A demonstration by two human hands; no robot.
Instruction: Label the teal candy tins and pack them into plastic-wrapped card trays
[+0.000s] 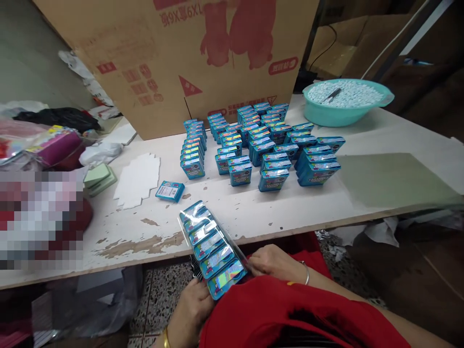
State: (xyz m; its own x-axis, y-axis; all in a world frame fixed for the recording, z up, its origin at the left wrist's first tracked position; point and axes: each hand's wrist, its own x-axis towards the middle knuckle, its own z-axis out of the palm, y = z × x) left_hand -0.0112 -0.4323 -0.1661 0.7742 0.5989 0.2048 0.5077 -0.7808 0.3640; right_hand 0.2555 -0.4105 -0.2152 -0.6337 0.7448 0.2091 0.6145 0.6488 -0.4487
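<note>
A clear plastic sleeve [232, 240] wraps a row of several small blue boxes [211, 245] with shiny labels. The pack slants over the table's front edge, close to my red clothing. My left hand [194, 307] is closed at its lower left side, with the fingertips partly hidden behind it. At the lower right side, my right hand [273, 263] has its fingers curled in on the edge of the plastic. One loose blue box [170, 191] lies flat on the table beyond the pack.
Rows of blue boxes [274, 180] stand across the table [203, 191] before a large carton [145, 63]. A turquoise basin [337, 116] of pale pieces holds a dark tool. White card [137, 180], green box-like object [99, 179] and bags lie left; a greenish sheet [395, 179] lies right.
</note>
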